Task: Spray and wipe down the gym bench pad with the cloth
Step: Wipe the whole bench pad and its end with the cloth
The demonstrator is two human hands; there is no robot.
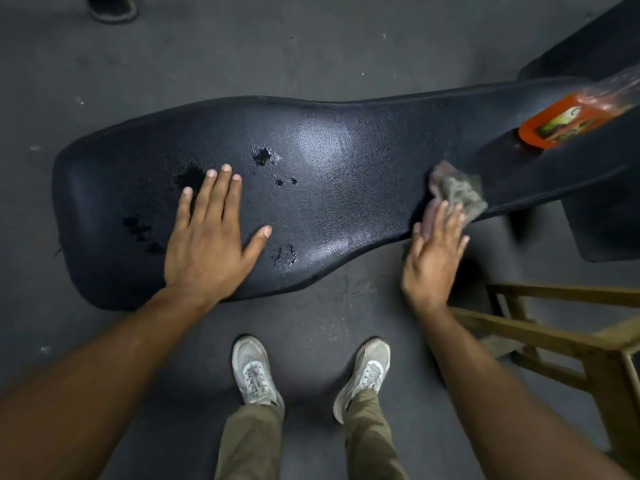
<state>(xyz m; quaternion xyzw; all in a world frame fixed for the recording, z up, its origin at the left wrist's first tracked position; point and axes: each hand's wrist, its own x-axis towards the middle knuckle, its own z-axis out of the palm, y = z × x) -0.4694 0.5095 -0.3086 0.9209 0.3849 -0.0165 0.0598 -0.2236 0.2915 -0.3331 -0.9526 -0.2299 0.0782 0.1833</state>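
The black gym bench pad (329, 161) stretches from left to right, with dark wet spray patches on its left half. My left hand (211, 237) lies flat on the pad with fingers spread, beside the wet patches. My right hand (433, 251) is at the pad's near edge, fingers straight, touching a grey cloth (457, 188) that sits bunched on the pad; hand and cloth are blurred. An orange spray bottle (568, 119) lies on the pad's right end, apart from both hands.
A wooden stool frame (554, 337) stands at the lower right, close to my right arm. My feet in white sneakers (256, 372) are on the grey floor below the pad. Another black pad (588, 36) fills the upper right corner. Someone's shoe (110, 6) shows top left.
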